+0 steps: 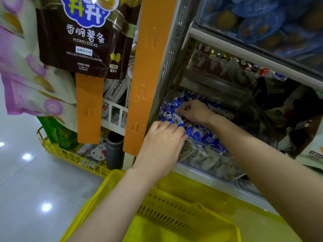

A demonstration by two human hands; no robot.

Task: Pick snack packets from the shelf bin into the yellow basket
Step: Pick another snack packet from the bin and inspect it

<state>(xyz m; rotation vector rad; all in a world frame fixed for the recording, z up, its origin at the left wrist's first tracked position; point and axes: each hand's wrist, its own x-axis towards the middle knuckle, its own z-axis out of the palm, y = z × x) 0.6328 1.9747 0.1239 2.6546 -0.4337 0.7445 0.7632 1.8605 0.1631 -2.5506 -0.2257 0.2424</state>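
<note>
Head view puts both of your hands inside the shelf bin [215, 159], among the blue-and-white snack packets [201, 135] heaped behind its clear front wall. Your right hand [195, 111] pinches a packet near the back of the heap between thumb and fingertips. Your left hand [162, 144] is curled over a small clutch of packets at the front edge, with one blue corner poking out past the fingers. The yellow basket [111, 187] sits directly below your forearms, close under the shelf. Expect these packets to be light, soft, crinkly pouches with slick film, so they will likely slide against one another. Take them by a crimped end seam, or gather several in a cupped palm, rather than squeezing the filled middle.
</note>
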